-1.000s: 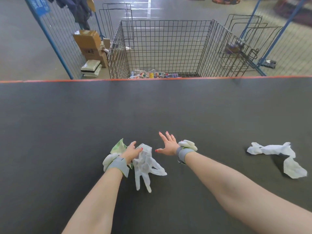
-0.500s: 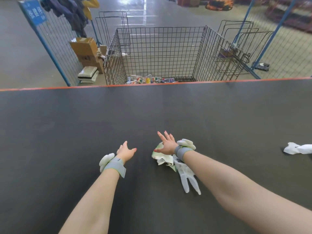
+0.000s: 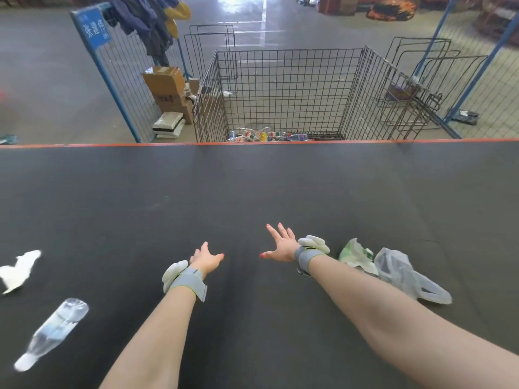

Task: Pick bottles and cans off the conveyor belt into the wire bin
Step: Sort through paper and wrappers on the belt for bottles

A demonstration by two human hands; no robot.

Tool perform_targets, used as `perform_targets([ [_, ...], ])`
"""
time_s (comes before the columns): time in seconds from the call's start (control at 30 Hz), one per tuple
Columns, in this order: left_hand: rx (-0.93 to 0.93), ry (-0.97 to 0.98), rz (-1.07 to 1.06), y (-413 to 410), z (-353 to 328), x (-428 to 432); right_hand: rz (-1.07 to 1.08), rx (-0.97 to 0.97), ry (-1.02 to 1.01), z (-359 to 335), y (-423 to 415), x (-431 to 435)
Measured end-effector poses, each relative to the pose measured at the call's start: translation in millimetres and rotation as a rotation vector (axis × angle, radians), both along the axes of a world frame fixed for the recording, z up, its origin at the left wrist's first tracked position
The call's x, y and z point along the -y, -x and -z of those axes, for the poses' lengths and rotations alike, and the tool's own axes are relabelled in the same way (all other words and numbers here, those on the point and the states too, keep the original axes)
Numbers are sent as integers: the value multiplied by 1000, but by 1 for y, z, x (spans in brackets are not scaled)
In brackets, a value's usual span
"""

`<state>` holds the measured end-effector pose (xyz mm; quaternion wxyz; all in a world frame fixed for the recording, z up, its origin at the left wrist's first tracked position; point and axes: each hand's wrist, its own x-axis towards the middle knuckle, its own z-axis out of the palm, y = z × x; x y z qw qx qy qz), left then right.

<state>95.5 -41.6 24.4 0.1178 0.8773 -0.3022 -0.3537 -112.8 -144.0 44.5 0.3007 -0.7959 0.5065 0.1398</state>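
Both bare forearms are stretched forward over the conveyor belt (image 3: 252, 186). The left hand (image 3: 206, 258) is held with its fingers loosely extended and the thumb out, and nothing is gripped in it. The right hand (image 3: 280, 245) is spread wide, fingers fanned apart, and is likewise empty. Whether either hand touches the belt cannot be told. A grey wristband carrying a white pad is worn on the left wrist (image 3: 186, 282) and on the right wrist (image 3: 309, 255).

The belt is dark and matt, and its far side is bounded by an orange edge (image 3: 252, 143). A clear plastic bottle (image 3: 53, 332) is seen lying on its side near the lower left of the belt, blurred, well apart from the left hand. A white scrap (image 3: 19, 269) lies beyond it at the left edge. Just beside the right forearm a green-and-white wrapper (image 3: 355, 252) and a translucent plastic bag (image 3: 407, 273) are found touching one another.

Beyond the belt a grey concrete floor is seen. A blue mesh panel (image 3: 118, 80) with a blue sign (image 3: 95, 29) stands at the left, with clothes (image 3: 146, 18) draped over it and cardboard boxes (image 3: 165, 82) stacked at its foot. Empty wire frames (image 3: 412, 88) are leaned together at the right.

The wire bin (image 3: 280, 88) stands directly behind the belt's far edge. A thin layer of bottles and cans (image 3: 266, 135) is seen on its bottom, against the near wall.
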Motion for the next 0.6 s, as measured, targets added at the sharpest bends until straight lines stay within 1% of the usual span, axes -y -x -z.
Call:
perform_targets([
  [0.07,-16,-7,-14,-1,1,-5,-11,-11,-4,1,0,-2],
  [0.2,-122,9,-54,-1,0,-11,-29,-27,-7,0,-2,-3],
  [0.27,-134,13,-67,-1,-1,-15,-48,-32,-16,1,-3,-5],
  [0.5,-108,40,-125,-7,-4,-31,-92,-23,-37,1,0,-18],
  [0.6,-51,65,-123,-7,-4,-35,-101,-23,-47,2,5,-25],
])
